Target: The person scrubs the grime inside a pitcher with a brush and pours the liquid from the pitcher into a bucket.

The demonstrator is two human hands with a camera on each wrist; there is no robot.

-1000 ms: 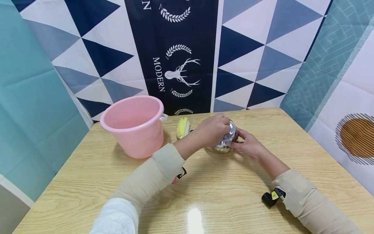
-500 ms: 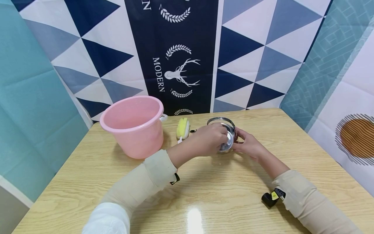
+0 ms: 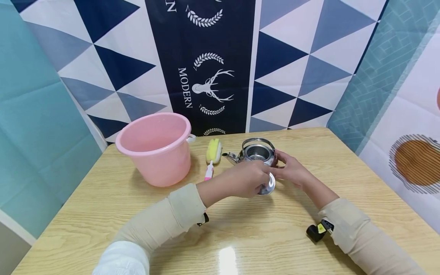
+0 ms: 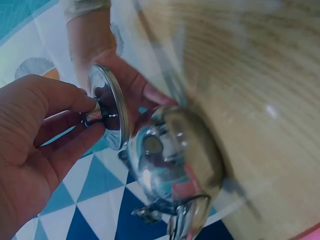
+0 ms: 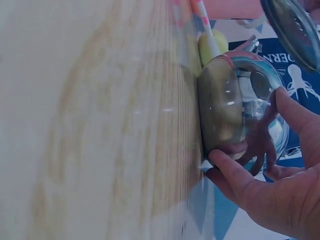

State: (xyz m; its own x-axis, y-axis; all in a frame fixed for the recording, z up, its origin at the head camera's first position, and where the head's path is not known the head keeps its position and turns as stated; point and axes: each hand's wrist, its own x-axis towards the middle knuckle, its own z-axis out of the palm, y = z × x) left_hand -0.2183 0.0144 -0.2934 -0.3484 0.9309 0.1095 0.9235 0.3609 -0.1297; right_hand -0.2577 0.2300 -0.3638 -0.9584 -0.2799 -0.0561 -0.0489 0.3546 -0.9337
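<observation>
Since a second ago, I see the lid has moved to the wearer's side of the kettle, and the kettle's mouth and spout, hidden then, now show. The left hand, just on the kettle's near side, pinches the lid by its knob between thumb and fingers; the lid is tilted steeply, and my right wrist feed shows it apart from the kettle. The right hand grips the kettle's right flank, thumb high on the body and fingers low, near its base. So the kettle lies between and just beyond the two hands, upright on the desk, spout to the left. Its arched handle stands up over the open mouth, and I can see a perforated strainer inside. Left of the kettle, near the spout, lies a brush with a yellow and white head. Farther left of the kettle stands a pink bucket; a patterned backdrop hangs behind it all.
</observation>
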